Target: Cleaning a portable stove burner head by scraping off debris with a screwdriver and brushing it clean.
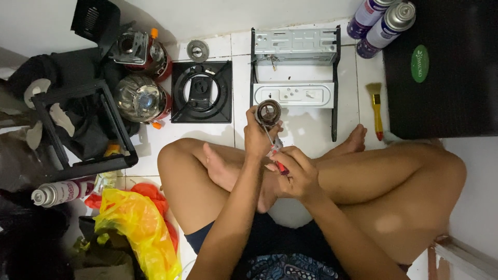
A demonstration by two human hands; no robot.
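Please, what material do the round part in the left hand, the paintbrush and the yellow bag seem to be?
Round part in the left hand: probably metal, brownish and dull, perhaps rusty or burnt. Paintbrush: yellow handle, wood or plastic, cannot tell; pale bristles. Yellow bag: thin plastic, glossy and crumpled.

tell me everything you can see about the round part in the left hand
The round part is a small ring-shaped metal piece, brownish and rusty-looking, with a dark hollow centre. The left hand holds it from below, above the crossed legs, its open face turned toward the camera. The thin shaft of a red-handled screwdriver, gripped by the right hand, reaches up to its lower edge. Finer detail is too small to tell.
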